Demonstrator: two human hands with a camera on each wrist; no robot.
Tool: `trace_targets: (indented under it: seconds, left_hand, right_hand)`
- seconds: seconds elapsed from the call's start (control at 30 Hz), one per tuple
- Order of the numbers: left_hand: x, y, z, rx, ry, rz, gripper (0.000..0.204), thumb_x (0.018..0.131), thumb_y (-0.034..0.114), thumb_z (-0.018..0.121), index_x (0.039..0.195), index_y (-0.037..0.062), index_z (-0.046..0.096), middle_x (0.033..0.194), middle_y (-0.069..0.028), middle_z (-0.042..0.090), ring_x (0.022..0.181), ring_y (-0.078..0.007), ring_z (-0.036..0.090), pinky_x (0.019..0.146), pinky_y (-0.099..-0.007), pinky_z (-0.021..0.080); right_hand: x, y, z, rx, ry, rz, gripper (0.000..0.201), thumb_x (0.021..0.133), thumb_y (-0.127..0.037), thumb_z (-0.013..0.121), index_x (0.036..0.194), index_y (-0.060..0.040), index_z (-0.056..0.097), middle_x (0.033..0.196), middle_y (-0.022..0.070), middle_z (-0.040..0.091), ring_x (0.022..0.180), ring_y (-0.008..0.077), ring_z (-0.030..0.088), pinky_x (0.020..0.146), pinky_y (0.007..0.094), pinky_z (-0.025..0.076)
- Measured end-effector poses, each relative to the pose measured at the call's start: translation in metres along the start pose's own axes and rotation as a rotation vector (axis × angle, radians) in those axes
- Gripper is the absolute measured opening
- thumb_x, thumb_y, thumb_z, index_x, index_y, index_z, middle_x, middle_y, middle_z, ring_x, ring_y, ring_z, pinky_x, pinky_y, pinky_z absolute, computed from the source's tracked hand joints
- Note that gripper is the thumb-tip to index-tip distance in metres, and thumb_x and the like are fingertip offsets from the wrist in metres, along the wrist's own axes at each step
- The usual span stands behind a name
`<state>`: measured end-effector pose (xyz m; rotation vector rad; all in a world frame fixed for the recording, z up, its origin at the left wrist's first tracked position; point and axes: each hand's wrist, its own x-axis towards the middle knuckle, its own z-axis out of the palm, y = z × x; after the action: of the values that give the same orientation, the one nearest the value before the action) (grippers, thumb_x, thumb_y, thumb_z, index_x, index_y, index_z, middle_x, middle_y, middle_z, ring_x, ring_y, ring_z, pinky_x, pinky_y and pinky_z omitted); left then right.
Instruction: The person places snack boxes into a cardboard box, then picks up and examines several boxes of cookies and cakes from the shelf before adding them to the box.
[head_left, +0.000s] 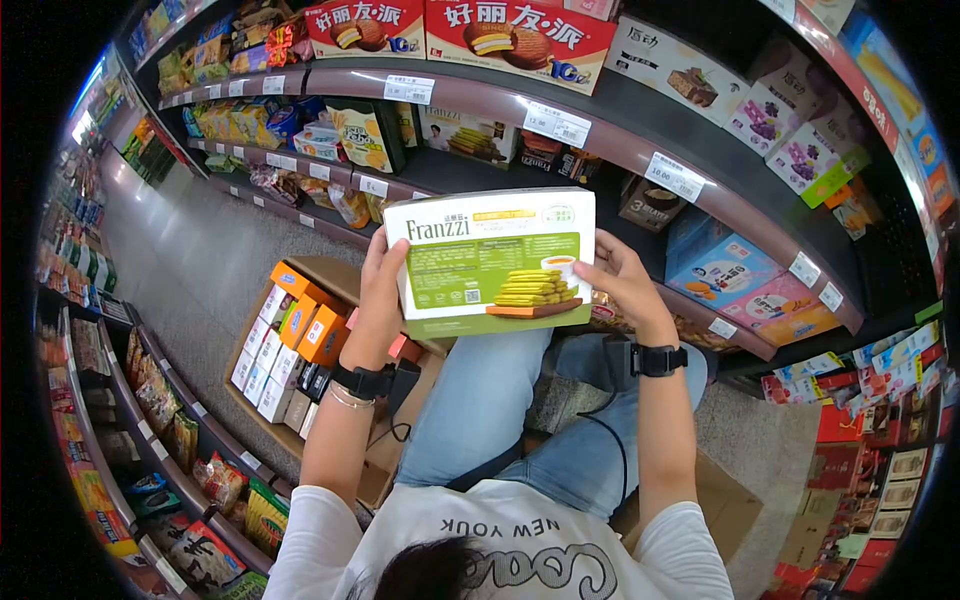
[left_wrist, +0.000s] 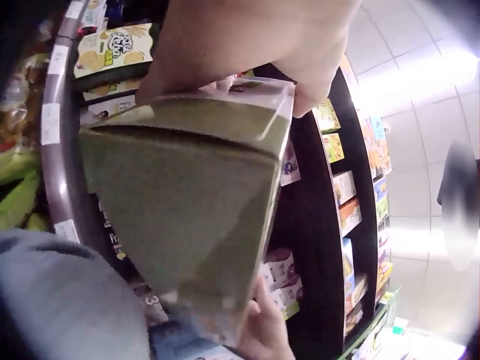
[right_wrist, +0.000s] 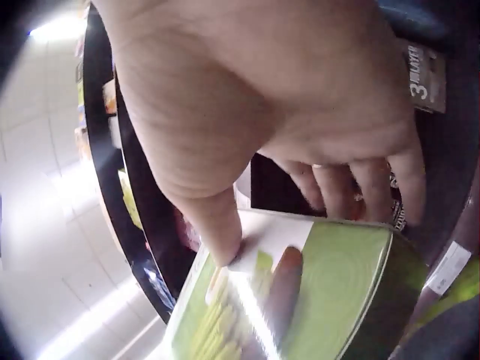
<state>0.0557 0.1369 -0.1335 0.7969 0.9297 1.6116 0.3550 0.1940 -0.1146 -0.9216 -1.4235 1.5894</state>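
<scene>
At the centre of the head view, the left hand (head_left: 382, 290) and right hand (head_left: 622, 283) grasp a flat white-and-green Franzzi box (head_left: 492, 262) by its ends, printed with stacked wafers and a QR code.

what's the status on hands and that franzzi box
Left hand grips the Franzzi box by its left end. Right hand grips its right end. Box held up before the shelves, nothing between.

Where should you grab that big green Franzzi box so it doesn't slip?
Probably by its two short ends, coming in from both sides. The Franzzi box is wide, flat and held up facing the person, so one hand would likely let it tip. Here the left hand grips the left end and the right hand the right end.
</scene>
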Motion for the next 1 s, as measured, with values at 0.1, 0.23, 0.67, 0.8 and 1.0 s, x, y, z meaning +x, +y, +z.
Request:
trace_targets:
  seconds: [0.1, 0.23, 0.67, 0.8, 1.0]
  left_hand:
    - [0.006, 0.000, -0.009, 0.162, 0.018, -0.030, 0.044, 0.099, 0.030, 0.044, 0.133, 0.0018, 0.042, 0.123, -0.0056, 0.054, 0.111, -0.0121, 0.049, 0.095, -0.0269, 0.038]
    - [0.006, -0.005, -0.023, 0.189, 0.031, -0.001, 0.052, 0.099, 0.035, 0.043, 0.135, -0.0013, 0.039, 0.130, -0.0091, 0.050, 0.117, -0.0163, 0.047, 0.099, -0.0289, 0.035]
    - [-0.052, -0.012, -0.156, 0.038, 0.297, -0.241, 0.045, 0.101, 0.037, 0.031, 0.134, 0.0068, 0.039, 0.130, -0.0080, 0.049, 0.120, -0.0222, 0.047, 0.097, -0.0415, 0.040]
    - [-0.079, -0.036, -0.220, 0.070, 0.476, -0.403, 0.054, 0.098, 0.048, 0.033, 0.138, 0.0113, 0.035, 0.139, -0.0098, 0.039, 0.125, -0.0284, 0.038, 0.100, -0.0543, 0.033]
    - [-0.102, -0.066, -0.269, -0.074, 0.600, -0.605, 0.066, 0.095, 0.056, 0.032, 0.145, 0.0133, 0.021, 0.151, -0.0092, 0.019, 0.135, -0.0417, 0.019, 0.100, -0.0631, 0.026]
  right_hand:
    - [-0.009, -0.014, 0.013, -0.112, -0.053, -0.070, 0.063, 0.076, -0.016, 0.076, 0.128, 0.0023, 0.044, 0.113, 0.0129, 0.057, 0.099, 0.0172, 0.057, 0.087, 0.0315, 0.048]
    - [-0.010, -0.019, 0.029, -0.135, -0.070, -0.054, 0.060, 0.075, -0.008, 0.076, 0.125, 0.0012, 0.044, 0.108, 0.0095, 0.056, 0.100, 0.0160, 0.055, 0.085, 0.0295, 0.050]
    - [0.029, 0.011, 0.177, -0.676, -0.176, -0.289, 0.060, 0.066, -0.033, 0.079, 0.110, -0.0009, 0.053, 0.100, 0.0202, 0.062, 0.086, 0.0333, 0.063, 0.072, 0.0403, 0.051]
    - [0.041, 0.051, 0.238, -0.889, -0.267, -0.340, 0.059, 0.068, -0.032, 0.075, 0.110, -0.0035, 0.045, 0.097, 0.0212, 0.058, 0.085, 0.0408, 0.061, 0.070, 0.0471, 0.051]
    - [0.059, 0.107, 0.301, -0.974, -0.394, -0.259, 0.065, 0.068, -0.035, 0.075, 0.115, -0.0023, 0.045, 0.100, 0.0204, 0.058, 0.089, 0.0390, 0.061, 0.073, 0.0455, 0.052]
